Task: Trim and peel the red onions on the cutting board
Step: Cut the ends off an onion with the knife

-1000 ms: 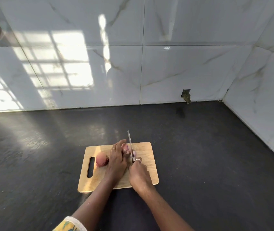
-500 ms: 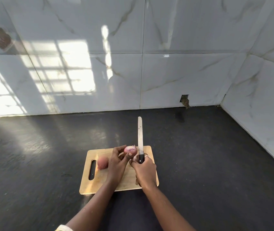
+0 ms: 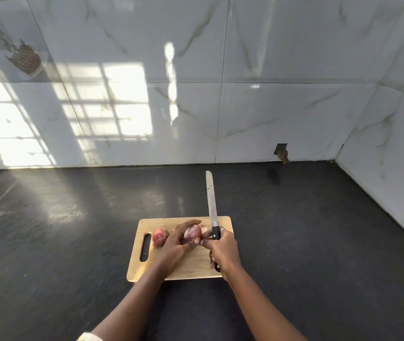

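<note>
Holding view, head camera only. Left hand curls its fingers round a pale red, papery-skinned onion, fingertips over the top and thumb underneath. The onion looks lifted just off the light wooden cutting board with handle slot, though contact is hard to tell. Right hand is wrapped tight round the black handle of a long steel-bladed knife. The blade points away toward the wall, off the onion and not cutting. The right thumb and forefinger reach in to the onion's right end, touching or nearly touching the left thumb. Whether they pinch skin cannot be told.

A second, darker red onion with its skin on lies on the board just left of the left hand, near the slot, untouched. A small pale scrap sits on the board beside the knife handle, possibly a cut-off end, but it is too small to confirm. The board rests on a dark matte countertop backed by white marble-look wall tiles.

Step, as judged: peeling the first onion, knife parked in the grip. The next move calls for catching a loose skin edge at the cut end and stripping it while the left hand turns the onion. The blade needs to stay angled away from the fingers. The second onion is not yet begun.
</note>
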